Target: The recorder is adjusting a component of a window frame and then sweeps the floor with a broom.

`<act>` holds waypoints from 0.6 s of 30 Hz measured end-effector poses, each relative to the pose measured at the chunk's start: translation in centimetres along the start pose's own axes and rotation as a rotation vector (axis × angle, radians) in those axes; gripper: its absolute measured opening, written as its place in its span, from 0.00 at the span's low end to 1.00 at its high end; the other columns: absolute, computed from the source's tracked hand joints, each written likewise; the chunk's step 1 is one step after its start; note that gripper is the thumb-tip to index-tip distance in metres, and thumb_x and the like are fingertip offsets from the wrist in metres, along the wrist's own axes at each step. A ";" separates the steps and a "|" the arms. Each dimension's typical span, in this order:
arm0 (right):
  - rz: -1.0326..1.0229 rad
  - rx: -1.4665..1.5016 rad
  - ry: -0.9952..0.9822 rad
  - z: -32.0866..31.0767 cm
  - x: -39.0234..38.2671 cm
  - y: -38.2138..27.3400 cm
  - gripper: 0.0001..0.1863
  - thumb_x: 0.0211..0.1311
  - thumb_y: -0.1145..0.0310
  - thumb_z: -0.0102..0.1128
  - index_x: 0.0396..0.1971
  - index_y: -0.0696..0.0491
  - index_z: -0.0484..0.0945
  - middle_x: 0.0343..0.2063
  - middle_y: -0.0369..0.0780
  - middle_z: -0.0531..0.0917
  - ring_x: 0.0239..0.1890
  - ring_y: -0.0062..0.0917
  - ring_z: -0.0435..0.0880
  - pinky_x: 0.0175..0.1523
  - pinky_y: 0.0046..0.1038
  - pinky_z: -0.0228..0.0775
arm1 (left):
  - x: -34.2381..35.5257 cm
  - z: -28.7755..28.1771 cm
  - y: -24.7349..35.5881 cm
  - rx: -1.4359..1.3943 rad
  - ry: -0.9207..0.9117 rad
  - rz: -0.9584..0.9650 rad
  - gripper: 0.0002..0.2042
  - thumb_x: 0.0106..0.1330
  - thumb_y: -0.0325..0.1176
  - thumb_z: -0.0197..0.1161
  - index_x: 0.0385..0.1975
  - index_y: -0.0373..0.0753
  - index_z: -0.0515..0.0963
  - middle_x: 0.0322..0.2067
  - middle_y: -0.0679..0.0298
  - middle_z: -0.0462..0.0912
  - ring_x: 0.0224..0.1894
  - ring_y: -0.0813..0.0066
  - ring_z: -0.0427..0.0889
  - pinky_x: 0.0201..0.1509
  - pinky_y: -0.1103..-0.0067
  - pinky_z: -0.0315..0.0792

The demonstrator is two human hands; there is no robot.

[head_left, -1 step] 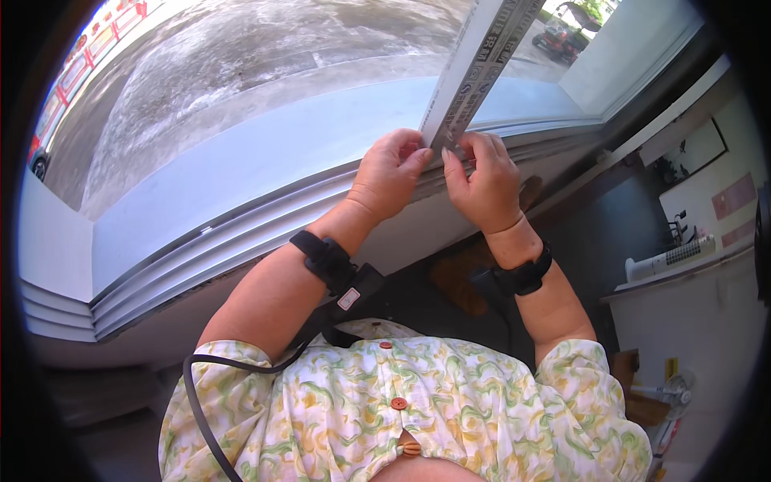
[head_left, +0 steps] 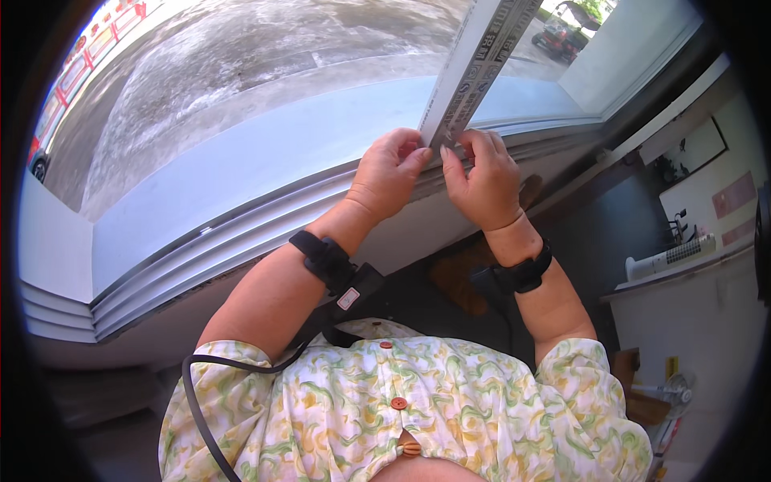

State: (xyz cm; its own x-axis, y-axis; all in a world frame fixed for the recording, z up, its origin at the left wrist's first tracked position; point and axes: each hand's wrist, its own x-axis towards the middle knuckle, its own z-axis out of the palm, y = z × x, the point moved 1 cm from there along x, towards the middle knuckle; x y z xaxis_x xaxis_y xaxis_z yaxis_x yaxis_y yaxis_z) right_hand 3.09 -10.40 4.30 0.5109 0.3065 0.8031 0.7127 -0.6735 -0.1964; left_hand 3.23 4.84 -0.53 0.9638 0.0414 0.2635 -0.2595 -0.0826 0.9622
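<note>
An upright white window frame bar [head_left: 459, 72], partly covered by a grey printed film strip, rises from the sill at upper centre. My left hand [head_left: 389, 173] grips the bar's left edge near its foot, thumb pressed to it. Just to the right, my right hand [head_left: 486, 177] has its thumb and curled fingers pinched at the lower end of the film. Whether a loose edge of film is between those fingertips is hard to make out. Black bands with small boxes circle both forearms, and a black cable runs over the left sleeve.
The white sill [head_left: 241, 169] with grooved tracks [head_left: 185, 265] crosses ahead. Outside are paving [head_left: 265, 40], a red fence and parked vehicles. At right, a room holds a counter [head_left: 666, 337], a tower fan [head_left: 671, 259], a standing fan and a brown chair or box.
</note>
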 end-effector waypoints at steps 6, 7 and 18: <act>-0.020 -0.133 -0.074 0.5 1.3 -0.4 0.08 0.54 0.65 0.58 0.31 0.53 0.75 0.26 0.41 0.79 0.26 0.37 0.80 0.30 0.34 0.74 | 0.1 -0.1 -0.4 -0.027 0.009 0.018 0.11 0.62 0.31 0.61 0.40 0.33 0.75 0.32 0.60 0.79 0.35 0.74 0.77 0.42 0.78 0.73; -0.049 -0.136 -0.055 0.6 1.3 -0.4 0.08 0.54 0.66 0.57 0.30 0.53 0.74 0.25 0.42 0.79 0.26 0.38 0.80 0.29 0.35 0.74 | 0.2 -0.2 -0.4 -0.024 0.009 0.018 0.11 0.62 0.31 0.62 0.41 0.33 0.75 0.32 0.60 0.79 0.35 0.74 0.77 0.42 0.78 0.73; -0.122 -0.160 -0.039 0.6 2.3 -0.5 0.03 0.51 0.70 0.55 0.24 0.52 0.73 0.22 0.41 0.78 0.23 0.39 0.79 0.27 0.36 0.73 | 0.1 -0.3 -0.1 -0.005 0.014 0.030 0.12 0.61 0.31 0.62 0.41 0.33 0.75 0.34 0.59 0.80 0.36 0.72 0.78 0.43 0.77 0.73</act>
State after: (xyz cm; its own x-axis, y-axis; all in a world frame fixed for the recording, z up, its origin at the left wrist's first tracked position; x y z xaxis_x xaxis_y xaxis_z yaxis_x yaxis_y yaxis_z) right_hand 4.23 -8.97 5.89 0.4453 0.4161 0.7928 0.6867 -0.7270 -0.0042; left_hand 3.32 5.12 -0.58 0.9547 0.0531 0.2930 -0.2884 -0.0792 0.9542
